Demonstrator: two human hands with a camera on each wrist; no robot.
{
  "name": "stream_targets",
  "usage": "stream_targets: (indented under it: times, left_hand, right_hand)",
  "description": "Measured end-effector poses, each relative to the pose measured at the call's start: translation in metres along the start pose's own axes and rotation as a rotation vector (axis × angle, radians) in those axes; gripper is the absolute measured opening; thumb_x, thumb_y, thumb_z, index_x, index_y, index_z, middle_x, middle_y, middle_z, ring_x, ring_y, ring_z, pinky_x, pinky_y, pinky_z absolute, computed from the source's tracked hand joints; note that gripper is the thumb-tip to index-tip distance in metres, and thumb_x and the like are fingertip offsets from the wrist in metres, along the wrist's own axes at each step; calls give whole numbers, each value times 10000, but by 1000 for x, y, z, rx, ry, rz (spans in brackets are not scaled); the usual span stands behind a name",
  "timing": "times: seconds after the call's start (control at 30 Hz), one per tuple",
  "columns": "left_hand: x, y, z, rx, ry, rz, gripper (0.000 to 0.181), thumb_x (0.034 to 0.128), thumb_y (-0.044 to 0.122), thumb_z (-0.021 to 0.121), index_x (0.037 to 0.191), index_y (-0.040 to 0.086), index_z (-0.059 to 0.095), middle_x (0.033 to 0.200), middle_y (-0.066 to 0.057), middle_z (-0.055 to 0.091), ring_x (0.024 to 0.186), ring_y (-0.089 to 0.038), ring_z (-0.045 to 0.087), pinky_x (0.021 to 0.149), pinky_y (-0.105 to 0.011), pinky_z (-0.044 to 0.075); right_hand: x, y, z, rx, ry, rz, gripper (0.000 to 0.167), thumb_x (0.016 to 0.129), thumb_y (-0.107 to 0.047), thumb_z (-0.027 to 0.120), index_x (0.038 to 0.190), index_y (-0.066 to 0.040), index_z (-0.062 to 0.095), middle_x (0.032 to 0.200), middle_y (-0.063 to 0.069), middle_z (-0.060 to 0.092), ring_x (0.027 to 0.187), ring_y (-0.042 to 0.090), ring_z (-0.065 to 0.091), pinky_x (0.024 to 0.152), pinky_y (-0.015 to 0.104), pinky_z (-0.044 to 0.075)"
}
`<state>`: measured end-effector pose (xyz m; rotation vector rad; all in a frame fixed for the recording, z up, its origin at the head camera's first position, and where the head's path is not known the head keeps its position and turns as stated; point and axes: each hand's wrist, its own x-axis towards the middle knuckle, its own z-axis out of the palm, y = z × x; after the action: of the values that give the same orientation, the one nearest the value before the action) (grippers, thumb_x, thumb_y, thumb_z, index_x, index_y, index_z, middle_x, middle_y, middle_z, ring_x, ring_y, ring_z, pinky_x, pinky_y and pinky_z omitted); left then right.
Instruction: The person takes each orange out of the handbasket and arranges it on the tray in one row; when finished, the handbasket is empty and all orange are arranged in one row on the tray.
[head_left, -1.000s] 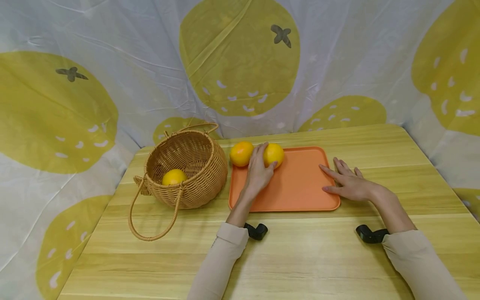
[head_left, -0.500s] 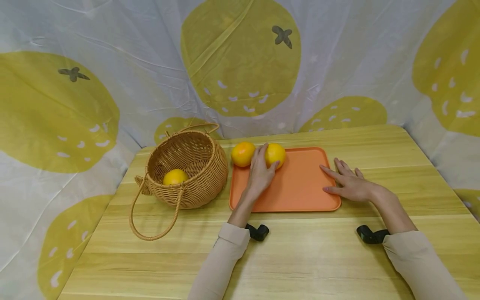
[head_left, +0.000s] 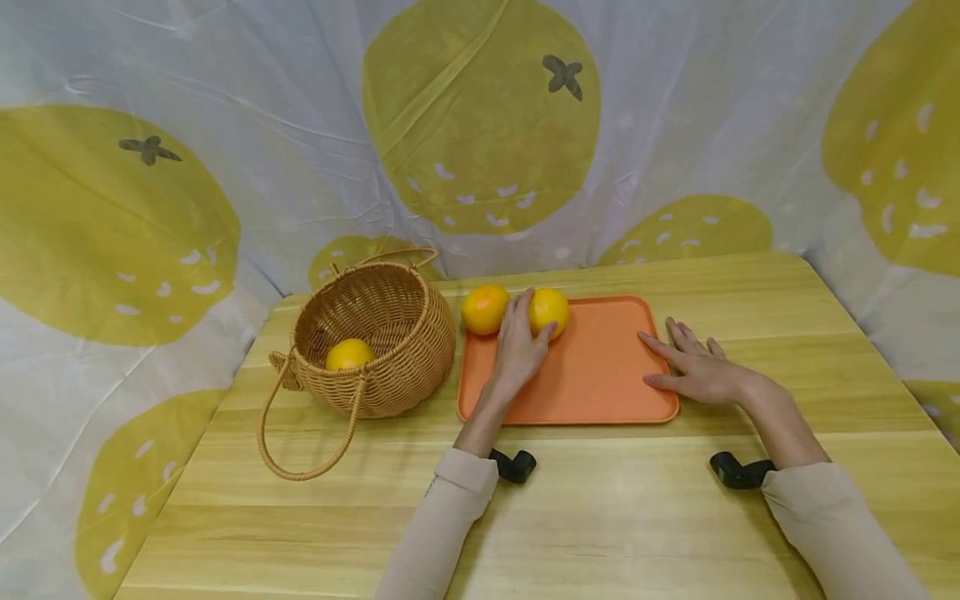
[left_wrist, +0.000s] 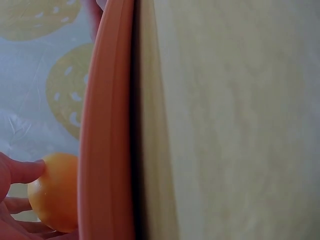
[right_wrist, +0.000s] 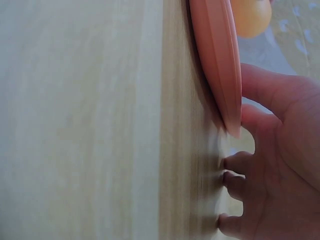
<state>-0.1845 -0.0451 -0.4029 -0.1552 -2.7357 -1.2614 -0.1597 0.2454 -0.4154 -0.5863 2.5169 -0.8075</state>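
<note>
My left hand [head_left: 520, 346] reaches over the salmon-coloured tray [head_left: 596, 375] and holds an orange [head_left: 551, 312] near its back edge. In the left wrist view the thumb presses one side of that orange [left_wrist: 54, 195], with other fingers round it. A second orange [head_left: 483, 308] lies just left of this hand, at the tray's back left corner. At the tray's right edge, my right hand [head_left: 701, 372] is spread. Its thumb and index finger touch the tray rim [right_wrist: 217, 55], while the other fingertips rest on the table in the right wrist view.
A round wicker basket [head_left: 401, 379] stands left of the tray, with a third orange [head_left: 349, 354] inside. Its front handle [head_left: 300, 477] hangs down onto the wooden table [head_left: 600, 517]. Behind the table hangs a fruit-print curtain [head_left: 660, 125].
</note>
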Motion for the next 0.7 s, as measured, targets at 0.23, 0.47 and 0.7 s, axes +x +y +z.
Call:
stream_targets:
  times: [0.23, 0.47, 0.7]
  left_hand:
    - [-1, 2, 1, 17, 4, 8, 628, 1001, 127, 688, 1559, 37, 415, 1606, -180, 393, 1506, -336, 390, 1233, -498, 349]
    - [-3, 5, 1, 72, 14, 3, 627, 999, 122, 687, 1556, 29, 412, 1633, -203, 357, 1501, -375, 383, 1233, -507, 344]
    - [-7, 19, -19, 145, 8, 25, 594, 1004, 154, 689, 1532, 23, 449, 1646, -197, 342, 1510, -364, 378, 1192, -526, 399]
  right_hand:
    - [-1, -2, 0, 7, 1, 0, 833, 1036, -477, 584, 1663, -100, 187, 1677, 332, -160, 1544, 542, -163, 1131, 785, -151]
    - [-2, -2, 0, 7, -2, 3, 831, 1036, -473, 586, 1662, -97, 191, 1676, 338, -154, 1543, 544, -161, 1131, 785, -151]
    - [-1, -1, 0, 9, 0, -4, 821, 1044, -469, 574, 1666, -105, 180, 1674, 334, -170, 1541, 545, -167, 1129, 785, -158]
